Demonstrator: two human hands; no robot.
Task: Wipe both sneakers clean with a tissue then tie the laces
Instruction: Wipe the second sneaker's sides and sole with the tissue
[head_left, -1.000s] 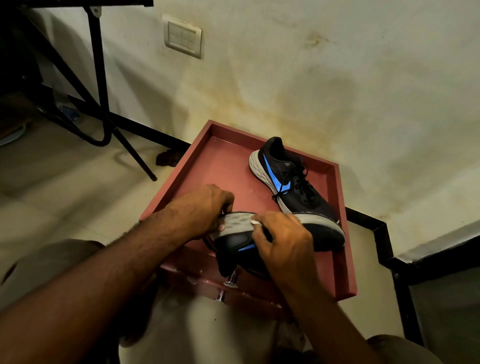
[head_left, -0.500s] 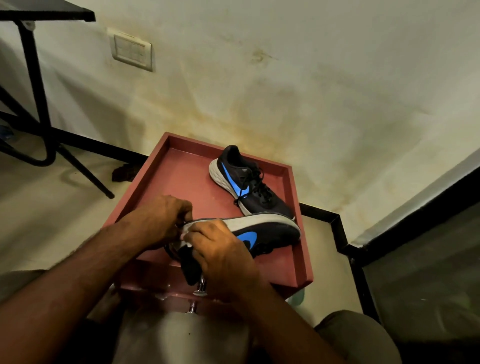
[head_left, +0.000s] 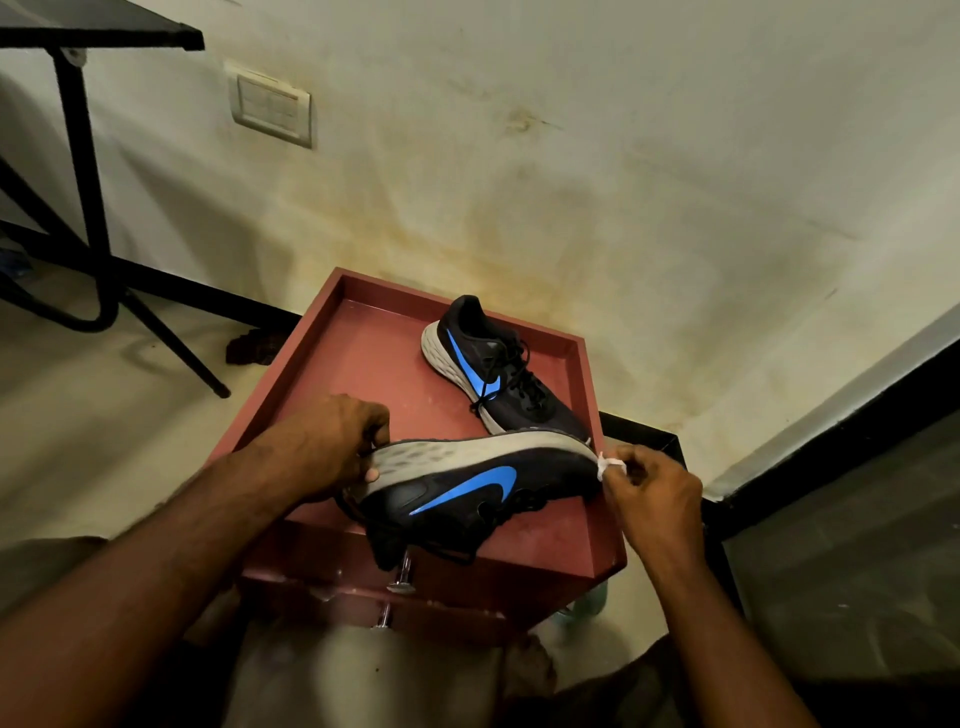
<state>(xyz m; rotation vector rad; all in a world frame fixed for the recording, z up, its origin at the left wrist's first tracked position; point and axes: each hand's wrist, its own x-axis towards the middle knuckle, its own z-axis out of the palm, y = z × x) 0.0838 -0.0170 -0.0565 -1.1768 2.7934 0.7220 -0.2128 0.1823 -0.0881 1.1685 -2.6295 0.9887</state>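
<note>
A black sneaker with a blue swoosh is tipped on its side over the red tray's near half, its grey sole facing up. My left hand grips its heel end. My right hand pinches a small white tissue against the sneaker's toe tip. The second sneaker stands upright at the back right of the tray, its black laces loose.
The red tray tops a small cabinet with metal knobs on its front. A stained wall rises close behind. A black metal table frame stands at the left. A dark ledge runs along the right. My knees flank the cabinet.
My right hand slid the tissue along the sole from the heel end to the toe. The left hand kept its hold on the heel. The camera shifted a little.
</note>
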